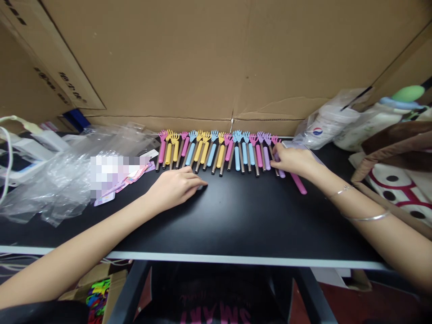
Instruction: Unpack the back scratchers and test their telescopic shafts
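Hand-shaped back scratchers [221,156] in pink, yellow, blue and purple lie side by side in a long row on the black tabletop, their clawed heads toward the cardboard and dark metal rods toward me. My right hand [294,159] is at the right end of the row, its thumb and fingers closed around a purple back scratcher [281,173], partly hidden by the hand. A pink handle [299,183] sticks out below that wrist. My left hand [177,186] rests on the table just in front of the row, fingers extended, gripping nothing that I can see.
Clear plastic bags [67,166] and a pile of printed cards [135,176] lie at the left. A bagged white cup [332,121], a bottle [388,112] and a patterned fabric bag [394,184] stand at the right. Cardboard [209,63] walls the back edge.
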{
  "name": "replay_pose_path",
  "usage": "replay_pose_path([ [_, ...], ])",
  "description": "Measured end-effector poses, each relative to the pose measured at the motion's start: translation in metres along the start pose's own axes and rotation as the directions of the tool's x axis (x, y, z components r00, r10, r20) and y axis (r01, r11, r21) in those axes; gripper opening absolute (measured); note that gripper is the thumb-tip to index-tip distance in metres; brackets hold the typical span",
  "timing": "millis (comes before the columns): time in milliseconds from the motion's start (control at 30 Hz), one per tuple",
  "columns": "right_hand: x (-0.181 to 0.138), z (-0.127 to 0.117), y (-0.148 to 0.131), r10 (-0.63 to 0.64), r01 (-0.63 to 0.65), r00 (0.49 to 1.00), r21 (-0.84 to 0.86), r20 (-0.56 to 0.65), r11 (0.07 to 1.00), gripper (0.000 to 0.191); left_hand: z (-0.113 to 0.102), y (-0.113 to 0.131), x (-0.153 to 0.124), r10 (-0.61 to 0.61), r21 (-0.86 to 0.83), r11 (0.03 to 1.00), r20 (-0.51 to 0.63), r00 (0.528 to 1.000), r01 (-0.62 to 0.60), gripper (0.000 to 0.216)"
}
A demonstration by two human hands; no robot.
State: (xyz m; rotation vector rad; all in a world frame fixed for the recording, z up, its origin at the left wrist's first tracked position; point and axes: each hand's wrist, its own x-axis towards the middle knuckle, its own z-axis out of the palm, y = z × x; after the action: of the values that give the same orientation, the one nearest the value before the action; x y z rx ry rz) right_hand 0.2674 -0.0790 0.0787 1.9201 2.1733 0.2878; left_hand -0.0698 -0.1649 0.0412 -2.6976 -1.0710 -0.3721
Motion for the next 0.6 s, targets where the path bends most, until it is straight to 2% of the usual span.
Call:
replay_pose_path([
  [133,0.000,0.003,0.001,-0.012,0.012,1.000,0.054,0.006,0.998,0.045,0.001,0.000,-0.001,-0.004,-0.007,1.000,-0.002,1.000,0.004,0.031],
  [367,-0.002,0.008,-0.003,-0.048,0.050,0.998,0.029,-0.048,0.998,0.030,0.001,-0.001,-0.001,0.005,-0.013,1.000,0.001,1.000,-0.005,0.030],
  [600,-0.004,0.002,0.010,0.020,-0.012,0.993,0.065,-0.118,0.998,0.032,0.001,-0.002,-0.001,0.011,0.008,1.000,0.000,1.000,-0.011,0.028],
])
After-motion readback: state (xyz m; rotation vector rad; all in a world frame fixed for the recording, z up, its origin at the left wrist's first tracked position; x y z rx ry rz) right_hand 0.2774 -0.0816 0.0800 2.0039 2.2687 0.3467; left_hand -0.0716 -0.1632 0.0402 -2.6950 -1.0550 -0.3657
